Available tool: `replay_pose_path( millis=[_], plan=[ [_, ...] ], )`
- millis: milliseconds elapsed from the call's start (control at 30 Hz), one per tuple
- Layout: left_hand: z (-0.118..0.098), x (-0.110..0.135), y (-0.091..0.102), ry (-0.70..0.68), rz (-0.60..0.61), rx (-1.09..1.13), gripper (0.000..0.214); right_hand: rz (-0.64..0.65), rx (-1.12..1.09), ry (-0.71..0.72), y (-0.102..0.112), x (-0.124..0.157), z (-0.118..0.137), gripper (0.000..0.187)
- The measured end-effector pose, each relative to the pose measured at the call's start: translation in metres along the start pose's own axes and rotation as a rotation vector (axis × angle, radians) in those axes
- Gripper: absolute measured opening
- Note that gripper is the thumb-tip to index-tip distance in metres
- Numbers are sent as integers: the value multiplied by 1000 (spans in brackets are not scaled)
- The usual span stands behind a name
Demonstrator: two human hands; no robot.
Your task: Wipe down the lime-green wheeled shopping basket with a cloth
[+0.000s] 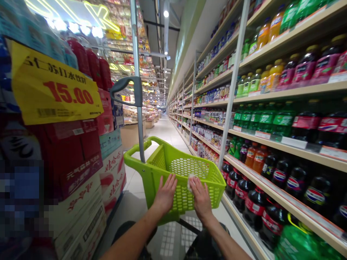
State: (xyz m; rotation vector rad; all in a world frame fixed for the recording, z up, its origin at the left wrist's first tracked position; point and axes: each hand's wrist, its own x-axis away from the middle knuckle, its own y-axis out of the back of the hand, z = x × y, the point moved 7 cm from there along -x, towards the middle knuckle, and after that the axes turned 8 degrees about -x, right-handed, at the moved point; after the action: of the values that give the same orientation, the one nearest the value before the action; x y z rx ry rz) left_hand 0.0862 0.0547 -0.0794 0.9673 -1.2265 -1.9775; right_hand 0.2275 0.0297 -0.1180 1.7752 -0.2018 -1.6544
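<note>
A lime-green shopping cart [158, 178] with perforated basket walls stands in front of me, its near long side toward me. My left hand [166, 195] lies on that near wall just below the rim, fingers stretched out and nothing held. To its right, my right hand [201, 198] presses a crumpled white cloth or tissue [190, 182] against the rim; the fingers cover most of it. No goods show inside the basket. A grey upright pole [139, 130] with a dark grey hook-shaped handle [135, 90] rises at the cart's left end.
Drink shelves [271, 141] line the right side, close to the cart, with large cola bottles [255, 204] at the bottom. Stacked drink cartons [81, 202] under a yellow price sign [54, 86] stand at the left. A pale tiled aisle [165, 135] stretches ahead.
</note>
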Motion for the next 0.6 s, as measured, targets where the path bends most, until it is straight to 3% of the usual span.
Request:
replay_pose_path(
  millis=[67, 267, 467, 600],
  plan=[
    [7, 3, 0, 23, 3, -2, 63, -9, 12, -9, -2, -7, 1, 59],
    [25, 14, 1, 54, 15, 2, 65, 92, 2, 61, -36, 31, 11, 64],
    [41, 22, 0, 115, -28, 4, 64, 64, -52, 16, -23, -27, 34, 63],
    [49, 26, -5, 118, -68, 9, 64, 217, -33, 18, -43, -11, 35, 66]
  ],
)
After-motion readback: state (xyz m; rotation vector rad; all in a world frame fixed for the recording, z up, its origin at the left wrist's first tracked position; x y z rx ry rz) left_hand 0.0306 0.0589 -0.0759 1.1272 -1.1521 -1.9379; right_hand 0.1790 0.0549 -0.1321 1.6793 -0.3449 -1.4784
